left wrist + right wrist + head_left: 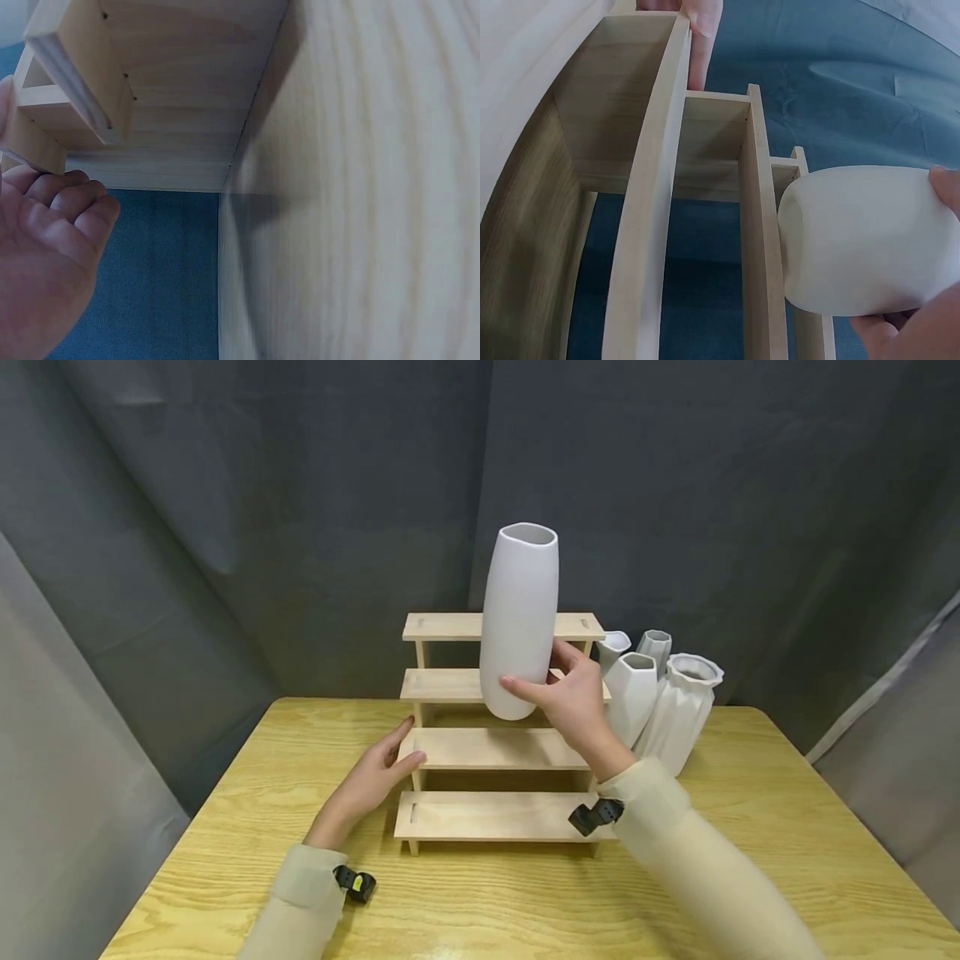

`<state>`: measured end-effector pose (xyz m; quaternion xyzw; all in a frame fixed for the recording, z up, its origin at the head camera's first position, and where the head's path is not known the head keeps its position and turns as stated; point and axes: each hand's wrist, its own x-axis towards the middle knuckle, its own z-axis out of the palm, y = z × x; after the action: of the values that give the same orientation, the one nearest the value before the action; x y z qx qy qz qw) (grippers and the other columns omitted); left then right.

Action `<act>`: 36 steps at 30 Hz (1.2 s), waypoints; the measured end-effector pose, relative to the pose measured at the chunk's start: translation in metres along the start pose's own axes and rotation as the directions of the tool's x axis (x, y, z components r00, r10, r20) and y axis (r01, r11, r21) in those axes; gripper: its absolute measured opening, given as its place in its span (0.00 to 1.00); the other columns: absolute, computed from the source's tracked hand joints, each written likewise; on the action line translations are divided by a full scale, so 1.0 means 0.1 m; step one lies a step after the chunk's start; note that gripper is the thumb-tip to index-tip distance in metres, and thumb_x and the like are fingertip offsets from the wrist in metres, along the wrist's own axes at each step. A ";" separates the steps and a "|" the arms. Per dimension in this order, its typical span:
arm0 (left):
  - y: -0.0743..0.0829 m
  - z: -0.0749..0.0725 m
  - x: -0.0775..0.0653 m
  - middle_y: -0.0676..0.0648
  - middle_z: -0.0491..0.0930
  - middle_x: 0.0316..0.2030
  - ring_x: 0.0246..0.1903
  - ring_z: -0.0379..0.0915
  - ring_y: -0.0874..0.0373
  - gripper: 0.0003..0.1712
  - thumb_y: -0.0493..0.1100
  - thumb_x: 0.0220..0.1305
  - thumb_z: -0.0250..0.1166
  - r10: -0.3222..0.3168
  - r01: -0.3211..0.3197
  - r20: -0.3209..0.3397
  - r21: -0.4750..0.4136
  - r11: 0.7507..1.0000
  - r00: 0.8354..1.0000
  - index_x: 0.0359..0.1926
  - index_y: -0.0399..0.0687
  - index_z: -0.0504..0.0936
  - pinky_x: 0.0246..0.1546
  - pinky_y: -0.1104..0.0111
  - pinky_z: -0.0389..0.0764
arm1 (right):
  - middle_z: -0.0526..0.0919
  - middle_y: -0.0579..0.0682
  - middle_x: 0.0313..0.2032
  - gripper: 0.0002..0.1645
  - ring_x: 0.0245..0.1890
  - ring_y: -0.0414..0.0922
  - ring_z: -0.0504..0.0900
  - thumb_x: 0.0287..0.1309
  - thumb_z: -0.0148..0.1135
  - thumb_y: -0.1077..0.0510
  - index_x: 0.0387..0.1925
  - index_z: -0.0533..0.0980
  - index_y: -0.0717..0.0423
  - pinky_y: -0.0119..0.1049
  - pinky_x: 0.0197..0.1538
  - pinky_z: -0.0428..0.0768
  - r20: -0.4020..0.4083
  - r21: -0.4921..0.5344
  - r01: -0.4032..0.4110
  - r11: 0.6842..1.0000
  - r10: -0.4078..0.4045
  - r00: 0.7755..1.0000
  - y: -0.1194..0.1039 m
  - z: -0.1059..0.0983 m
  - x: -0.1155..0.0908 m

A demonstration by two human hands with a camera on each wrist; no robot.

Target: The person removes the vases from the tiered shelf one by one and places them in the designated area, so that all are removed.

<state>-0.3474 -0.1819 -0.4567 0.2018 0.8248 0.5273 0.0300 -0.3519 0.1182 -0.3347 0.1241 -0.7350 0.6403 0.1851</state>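
My right hand (576,706) grips a tall white vase (520,618) near its base, thumb in front. Upright and slightly tilted, the vase is held in front of the upper boards of a stepped wooden display stand (491,817). In the right wrist view its rounded bottom (795,247) overlaps the stand's upper boards. My left hand (372,778) holds the left end of the stand's second board from the bottom, thumb on top. Curled fingers (75,199) lie against the wood from below in the left wrist view.
Behind my right hand, several other white vases stand together at the stand's right, including a fluted one (678,714) and a faceted one (630,693). The stand rests on a yellow wood-grain table (480,906). Dark grey curtains (337,510) hang behind the table.
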 end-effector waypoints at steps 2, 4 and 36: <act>0.00 0.00 0.00 0.51 0.45 0.76 0.74 0.43 0.50 0.46 0.63 0.70 0.58 -0.005 0.005 -0.001 -0.003 1.000 1.000 0.78 0.52 0.49 0.71 0.56 0.52 | 0.81 0.51 0.50 0.44 0.51 0.45 0.77 0.34 0.87 0.52 0.56 0.78 0.56 0.45 0.57 0.77 -0.002 0.019 0.002 1.000 -0.002 1.000 0.00 -0.02 -0.02; 0.00 0.00 0.00 0.50 0.45 0.76 0.74 0.43 0.49 0.46 0.63 0.70 0.58 -0.005 0.005 -0.001 -0.009 1.000 1.000 0.79 0.52 0.49 0.71 0.55 0.52 | 0.80 0.52 0.51 0.44 0.52 0.45 0.77 0.34 0.86 0.53 0.57 0.78 0.57 0.46 0.58 0.77 -0.003 0.034 0.006 0.999 -0.006 1.000 0.00 -0.03 -0.04; -0.01 -0.05 0.01 0.51 0.44 0.77 0.75 0.39 0.51 0.46 0.60 0.70 0.58 0.001 -0.001 0.000 -0.037 0.999 1.000 0.79 0.50 0.48 0.72 0.55 0.49 | 0.80 0.57 0.55 0.44 0.47 0.52 0.84 0.39 0.84 0.61 0.61 0.74 0.60 0.38 0.49 0.83 0.018 0.075 -0.034 0.997 0.032 0.999 0.01 -0.39 -0.39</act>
<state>-0.3498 -0.1863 -0.4550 0.2017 0.8147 0.5426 0.0337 -0.3129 0.1543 -0.3481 0.1243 -0.7138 0.6696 0.1633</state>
